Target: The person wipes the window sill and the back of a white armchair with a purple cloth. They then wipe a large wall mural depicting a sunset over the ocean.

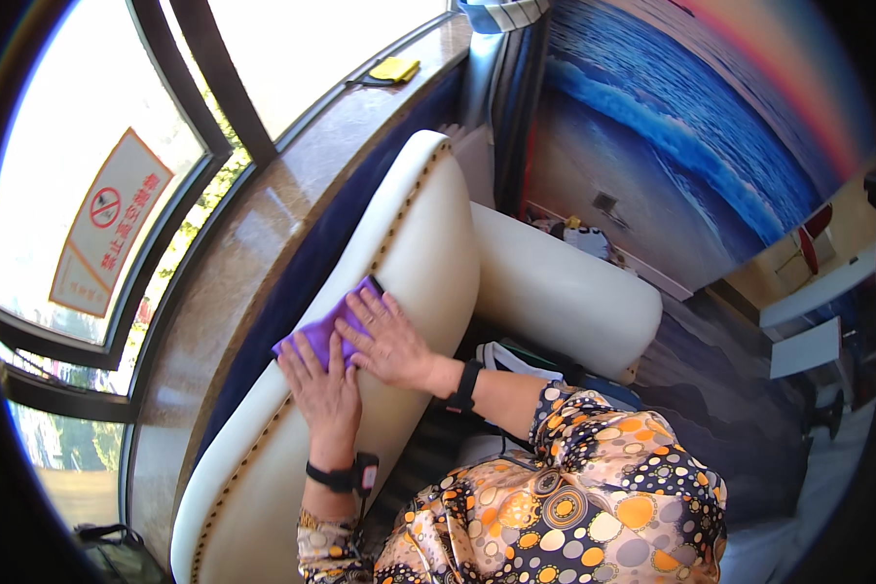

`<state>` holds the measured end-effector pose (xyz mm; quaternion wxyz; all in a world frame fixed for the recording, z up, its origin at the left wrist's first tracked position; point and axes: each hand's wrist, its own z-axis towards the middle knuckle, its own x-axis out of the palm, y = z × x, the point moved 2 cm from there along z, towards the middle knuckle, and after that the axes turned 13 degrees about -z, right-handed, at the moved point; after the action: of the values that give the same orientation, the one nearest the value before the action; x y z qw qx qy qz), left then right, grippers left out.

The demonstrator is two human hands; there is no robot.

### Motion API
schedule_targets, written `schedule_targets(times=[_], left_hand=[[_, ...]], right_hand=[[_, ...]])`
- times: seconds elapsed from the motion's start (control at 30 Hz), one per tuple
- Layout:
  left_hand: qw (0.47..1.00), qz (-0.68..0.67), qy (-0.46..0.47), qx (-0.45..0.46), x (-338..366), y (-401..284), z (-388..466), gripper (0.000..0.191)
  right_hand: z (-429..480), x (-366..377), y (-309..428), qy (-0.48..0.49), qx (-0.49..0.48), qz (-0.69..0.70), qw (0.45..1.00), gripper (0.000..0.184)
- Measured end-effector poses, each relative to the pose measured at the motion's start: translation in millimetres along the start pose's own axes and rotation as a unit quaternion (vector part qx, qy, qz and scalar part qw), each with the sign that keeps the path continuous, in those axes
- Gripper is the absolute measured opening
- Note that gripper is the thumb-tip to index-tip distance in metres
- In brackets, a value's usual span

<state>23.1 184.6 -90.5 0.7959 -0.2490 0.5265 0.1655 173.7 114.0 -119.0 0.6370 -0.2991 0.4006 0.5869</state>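
A folded purple cloth [328,325] lies across the top edge of a cream leather sofa's backrest [427,219], which has a row of dark studs along its seam. My left hand [323,398] holds down the cloth's lower left part, palm down and fingers spread. Higher up and to the right, my right hand [388,339] lies flat on the same cloth, holding it against the leather. The cloth's underside is hidden. A black wristband [466,385] circles my right wrist, and a strapped device [365,473] is on my left wrist.
A stone windowsill [263,233] curves behind the sofa, with a yellow cloth [396,69] on it. The sofa's rounded arm [569,285] extends right. A dark bag [120,555] sits at lower left. A white table [807,349] stands at far right.
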Motion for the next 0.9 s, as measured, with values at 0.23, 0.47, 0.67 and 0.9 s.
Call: schedule_targets(times=[0.23, 0.47, 0.67, 0.9], left_hand=[[0.992, -0.010, 0.115, -0.059, -11.8, -27.1, -50.3, 0.092], [0.997, 0.021, 0.074, -0.014, -5.1, -42.9, -27.4, 0.083], [0.997, 0.018, 0.070, -0.020, -13.7, -48.0, -22.7, 0.085], [1.000, -0.020, 0.025, -0.002, -1.2, -33.9, -27.0, 0.087]], right_hand=[[-27.6, -6.9, 9.4, 0.007, -0.046, 0.068, 0.997, 0.066], [-10.4, -21.7, -9.3, 0.007, -0.066, 0.069, 0.995, 0.075], [-5.5, -29.1, -14.4, 0.058, -0.074, 0.083, 0.992, 0.076], [-10.2, -19.7, -16.7, 0.093, -0.109, 0.068, 0.987, 0.074]])
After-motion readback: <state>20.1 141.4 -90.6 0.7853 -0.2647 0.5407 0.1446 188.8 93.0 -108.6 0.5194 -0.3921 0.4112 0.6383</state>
